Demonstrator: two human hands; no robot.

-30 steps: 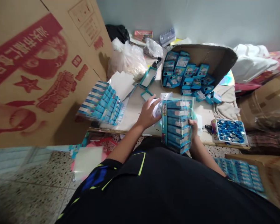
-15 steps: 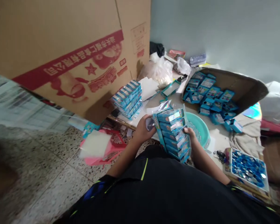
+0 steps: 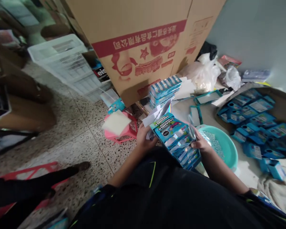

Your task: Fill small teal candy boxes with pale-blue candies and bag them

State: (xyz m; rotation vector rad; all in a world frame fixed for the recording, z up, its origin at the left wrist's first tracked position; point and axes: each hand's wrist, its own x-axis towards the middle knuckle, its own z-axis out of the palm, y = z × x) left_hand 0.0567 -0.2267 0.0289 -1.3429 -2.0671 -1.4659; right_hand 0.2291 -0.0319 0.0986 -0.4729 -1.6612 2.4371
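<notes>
Close to my body, both hands hold a blue display box point(image 3: 173, 128) with small blue packets standing in rows inside. Clear plastic shows at its right edge. My left hand point(image 3: 144, 136) grips the left end, where a white flap or sheet point(image 3: 154, 114) sticks up. My right hand point(image 3: 200, 140) is closed on the right side, thumb over the packets. Just past the box stands a stack of filled blue boxes point(image 3: 165, 89). A turquoise basin point(image 3: 232, 149) holding small pale pieces sits to the right of my right hand.
A tall cardboard carton point(image 3: 124, 19) rises at the far side. On the right, an open carton point(image 3: 280, 90) spills small blue boxes. A pink stool point(image 3: 115, 135) bears a whitish sheet. White crates point(image 3: 59, 57) stand at left; a person's leg point(image 3: 38, 181) reaches in below them.
My view has swung left, bringing crates and a person's leg into sight. The display box has tilted, so its printed end now faces up. Both hands still hold it.
</notes>
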